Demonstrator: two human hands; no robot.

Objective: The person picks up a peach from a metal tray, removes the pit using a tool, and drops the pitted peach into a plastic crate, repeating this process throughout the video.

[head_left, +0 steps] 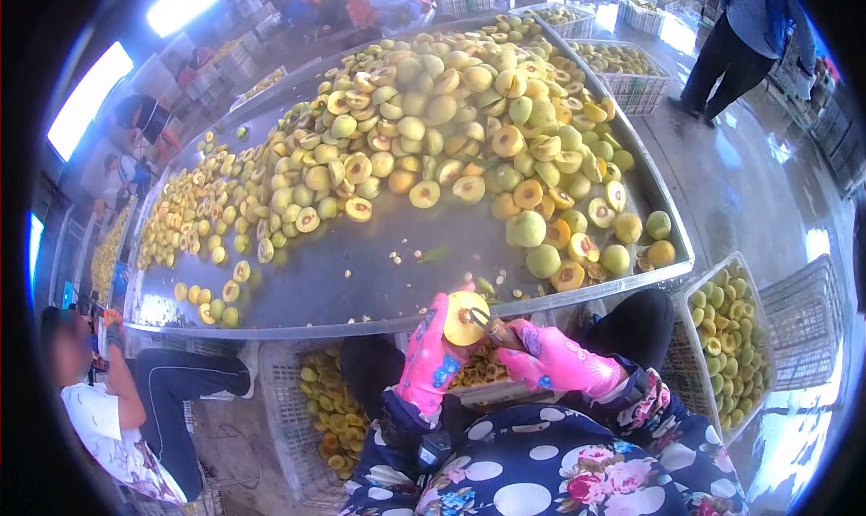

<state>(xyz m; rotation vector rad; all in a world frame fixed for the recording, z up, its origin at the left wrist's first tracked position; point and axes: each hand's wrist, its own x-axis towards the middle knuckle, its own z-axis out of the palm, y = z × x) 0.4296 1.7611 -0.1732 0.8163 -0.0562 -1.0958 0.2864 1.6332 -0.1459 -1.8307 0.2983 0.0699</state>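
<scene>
My left hand (pixel 428 361), in a pink glove, is closed around a yellow peach half (pixel 460 327) with its cut face turned up. A pitting spoon (pixel 505 336) with a metal loop and a brownish handle sits in my right hand (pixel 561 364), gloved in pink too. The loop touches the cut face near the stone hollow. Both hands are just off the near edge of a metal table (pixel 361 281), where a heap of halved peaches (pixel 424 110) is spread. Loose bits of stone lie on the bare metal ahead of my hands.
A crate of peach halves (pixel 690 345) stands to my right, beside another plastic crate (pixel 798 317). Below the table edge at my left is a further crate (pixel 281 408). A seated person (pixel 135 408) works on the left; another person (pixel 744 42) stands at upper right.
</scene>
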